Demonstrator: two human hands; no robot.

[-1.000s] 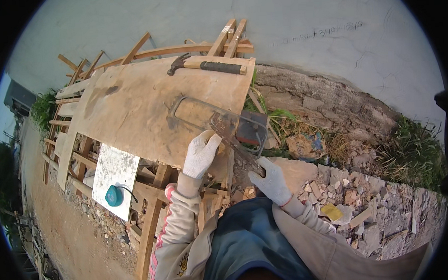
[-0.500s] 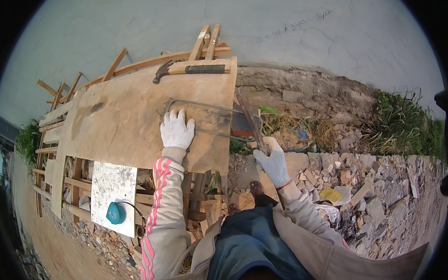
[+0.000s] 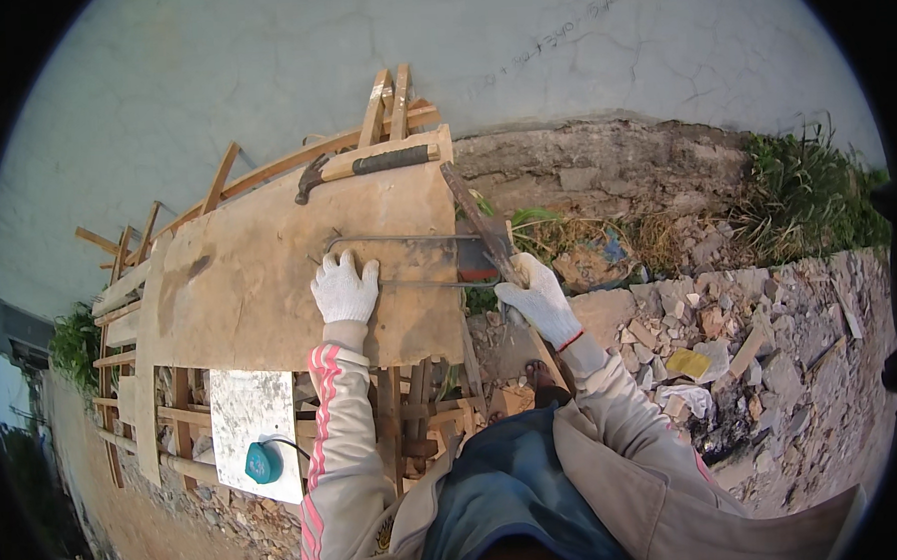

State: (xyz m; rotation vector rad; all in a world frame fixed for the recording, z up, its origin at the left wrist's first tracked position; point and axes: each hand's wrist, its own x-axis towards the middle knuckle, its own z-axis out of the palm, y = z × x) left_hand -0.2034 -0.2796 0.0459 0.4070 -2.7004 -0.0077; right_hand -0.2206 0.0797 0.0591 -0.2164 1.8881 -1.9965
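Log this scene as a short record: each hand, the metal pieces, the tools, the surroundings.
Left hand: white-gloved, fingers spread, on the wooden board; contact with the rod unclear
Right hand: white-gloved, closed on the near end of a dark bar
Bent metal rod: lying on the board, reaching past its right edge
Hammer: on the board, near its far edge
Tape measure: teal, on a white panel
Surroundings: grey wall ahead, rubble at right
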